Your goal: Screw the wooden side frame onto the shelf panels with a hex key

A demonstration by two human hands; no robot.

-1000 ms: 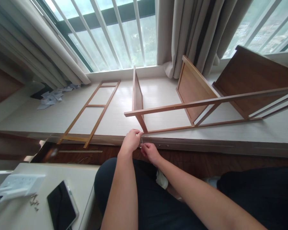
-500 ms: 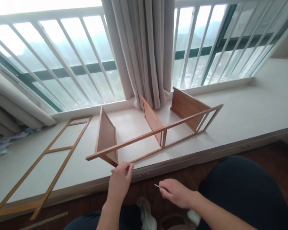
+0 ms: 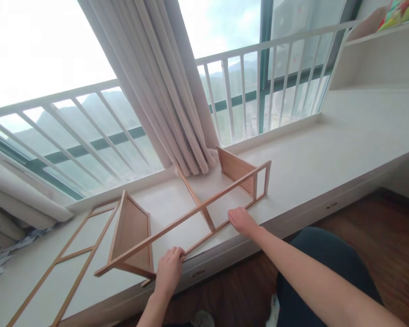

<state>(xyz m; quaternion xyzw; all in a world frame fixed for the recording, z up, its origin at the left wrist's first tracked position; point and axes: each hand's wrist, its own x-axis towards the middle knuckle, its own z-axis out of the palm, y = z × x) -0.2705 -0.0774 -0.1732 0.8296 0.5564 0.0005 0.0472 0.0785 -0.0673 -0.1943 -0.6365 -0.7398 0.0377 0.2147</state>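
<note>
A partly assembled wooden shelf rack (image 3: 177, 222) rests on its side on the white window ledge. Its left panel (image 3: 128, 231) and right panel (image 3: 240, 170) stand up from the ledge, with a middle shelf between them seen nearly edge-on. My left hand (image 3: 170, 268) has its fingers closed round the rack's lower front rail near the left end. Further right, my right hand (image 3: 242, 221) grips the same rail between the middle shelf and right panel. The thin metal rod it held earlier is not visible; the palm is hidden.
A second, ladder-like wooden frame (image 3: 75, 255) lies flat at the left. Behind the rack, a beige curtain (image 3: 167, 86) hangs down to the ledge (image 3: 344, 131). White railings (image 3: 241, 81) run along the window. Below the ledge's front edge is dark wooden floor (image 3: 385, 245).
My right hand has moved up from above the floor onto the lower rail. The left still holds near the rack's left end. The view has tilted up and turned right.
</note>
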